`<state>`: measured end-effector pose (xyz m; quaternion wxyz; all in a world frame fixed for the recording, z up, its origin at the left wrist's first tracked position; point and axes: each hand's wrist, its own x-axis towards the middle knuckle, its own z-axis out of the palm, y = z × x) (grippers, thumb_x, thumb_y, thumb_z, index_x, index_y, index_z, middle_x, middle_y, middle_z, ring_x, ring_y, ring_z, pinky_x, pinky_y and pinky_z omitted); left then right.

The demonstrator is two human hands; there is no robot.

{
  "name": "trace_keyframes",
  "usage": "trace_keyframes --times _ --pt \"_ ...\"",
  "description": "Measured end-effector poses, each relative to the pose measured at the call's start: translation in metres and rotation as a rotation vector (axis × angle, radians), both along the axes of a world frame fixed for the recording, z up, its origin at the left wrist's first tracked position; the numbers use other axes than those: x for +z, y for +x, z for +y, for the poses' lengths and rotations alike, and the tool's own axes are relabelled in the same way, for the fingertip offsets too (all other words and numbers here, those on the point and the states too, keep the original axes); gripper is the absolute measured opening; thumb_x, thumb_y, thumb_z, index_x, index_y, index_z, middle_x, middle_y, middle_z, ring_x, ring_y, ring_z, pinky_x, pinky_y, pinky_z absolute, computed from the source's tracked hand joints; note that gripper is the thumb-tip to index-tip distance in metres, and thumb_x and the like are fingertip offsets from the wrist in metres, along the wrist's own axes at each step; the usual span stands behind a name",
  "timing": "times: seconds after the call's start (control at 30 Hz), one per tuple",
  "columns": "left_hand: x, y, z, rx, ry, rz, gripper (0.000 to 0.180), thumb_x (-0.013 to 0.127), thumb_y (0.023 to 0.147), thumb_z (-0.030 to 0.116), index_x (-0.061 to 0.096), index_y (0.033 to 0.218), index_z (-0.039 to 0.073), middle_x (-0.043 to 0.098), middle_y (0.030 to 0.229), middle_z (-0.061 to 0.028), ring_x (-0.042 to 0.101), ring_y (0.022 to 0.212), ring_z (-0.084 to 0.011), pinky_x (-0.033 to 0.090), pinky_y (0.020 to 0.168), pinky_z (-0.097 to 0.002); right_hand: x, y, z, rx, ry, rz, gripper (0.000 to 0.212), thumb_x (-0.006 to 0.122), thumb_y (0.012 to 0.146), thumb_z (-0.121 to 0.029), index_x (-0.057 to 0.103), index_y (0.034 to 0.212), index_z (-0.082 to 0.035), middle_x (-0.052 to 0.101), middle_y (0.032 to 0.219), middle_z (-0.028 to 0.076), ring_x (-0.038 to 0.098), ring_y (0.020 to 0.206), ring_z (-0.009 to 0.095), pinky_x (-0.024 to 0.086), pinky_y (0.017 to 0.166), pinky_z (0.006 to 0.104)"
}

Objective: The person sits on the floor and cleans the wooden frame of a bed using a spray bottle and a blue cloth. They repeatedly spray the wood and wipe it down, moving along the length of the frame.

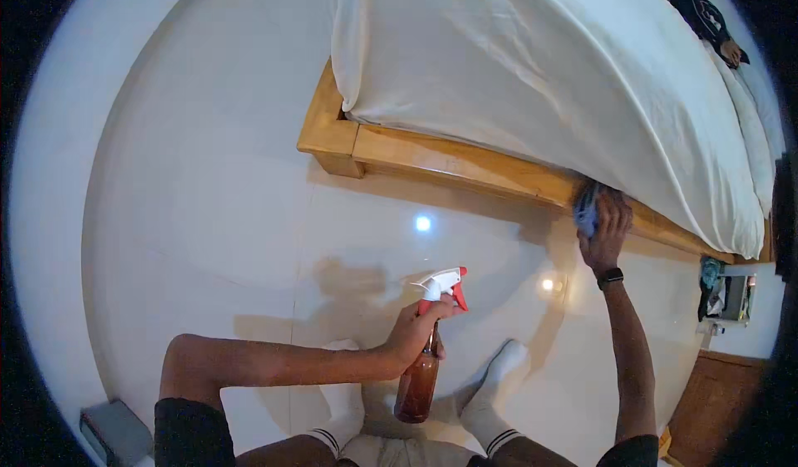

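Observation:
My left hand (411, 332) is wrapped round the neck of a brown spray bottle (417, 390) with a white and red trigger head. The bottle hangs upright above the floor between my feet. Out to the right, my right hand (608, 228) presses a bluish-grey cloth (587, 208) against the wooden bed frame (453, 158). Its fingers are bunched over the cloth and slightly smeared by motion. A white sheet (499, 60) covers the mattress and hangs down to the frame beside that hand.
Glossy pale floor tiles (208, 218) reflect two lights. A small shelf with things on it (736, 299) and a brown wooden panel (716, 405) stand at the right. A grey box (116, 434) sits at the lower left. Someone's hand (731, 52) and dark sleeve show at the top right.

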<state>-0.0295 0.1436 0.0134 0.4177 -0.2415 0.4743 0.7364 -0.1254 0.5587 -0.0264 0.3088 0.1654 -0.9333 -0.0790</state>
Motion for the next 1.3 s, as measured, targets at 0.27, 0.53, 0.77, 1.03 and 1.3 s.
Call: trace_keyframes --times 0.27,0.53,0.77,1.03,1.3 --pt "-0.002 0.004 0.002 -0.023 -0.035 -0.014 0.051 0.057 0.094 0.042 0.051 0.131 0.006 0.064 0.129 -0.0111 0.057 0.047 -0.0142 0.048 0.046 -0.0287 -0.002 -0.028 -0.167 0.001 -0.458 -0.147 0.081 0.068 0.068 -0.027 0.045 0.143 -0.009 0.046 0.146 0.016 0.033 0.138 0.044 0.017 0.115 0.0602" --pt "-0.007 0.013 0.039 -0.113 0.067 -0.016 0.055 0.051 0.097 0.041 0.045 0.139 0.006 0.061 0.134 -0.0120 0.060 0.051 -0.0144 0.051 0.046 -0.0295 0.035 -0.042 -0.235 0.196 -0.359 -0.178 0.086 0.075 0.071 -0.032 0.042 0.148 -0.017 0.047 0.144 0.013 0.040 0.133 0.039 0.029 0.112 0.0596" --pt "0.033 0.024 0.052 -0.136 0.073 0.138 0.047 0.048 0.101 0.039 0.045 0.134 0.007 0.058 0.137 -0.0151 0.060 0.051 -0.0127 0.050 0.045 -0.0271 0.032 0.050 0.006 -0.134 -0.277 -0.062 0.073 0.072 0.072 -0.020 0.048 0.141 -0.015 0.050 0.142 0.015 0.044 0.131 0.039 0.027 0.115 0.0580" --pt "0.009 0.020 0.036 -0.266 0.105 0.179 0.042 0.047 0.102 0.035 0.044 0.132 0.005 0.058 0.135 -0.0182 0.061 0.051 -0.0149 0.054 0.051 -0.0299 -0.005 0.070 0.100 -0.454 -0.392 0.159 0.068 0.065 0.073 -0.015 0.050 0.138 -0.008 0.049 0.143 0.017 0.035 0.139 0.042 0.020 0.119 0.0574" --pt "-0.041 0.025 0.031 -0.259 0.100 0.108 0.043 0.048 0.101 0.034 0.044 0.131 0.003 0.061 0.132 -0.0183 0.062 0.053 -0.0152 0.055 0.052 -0.0298 -0.014 0.049 -0.008 -0.206 -0.363 -0.064 0.079 0.063 0.064 0.001 0.057 0.137 -0.027 0.050 0.145 0.009 0.040 0.137 0.037 0.024 0.119 0.0544"
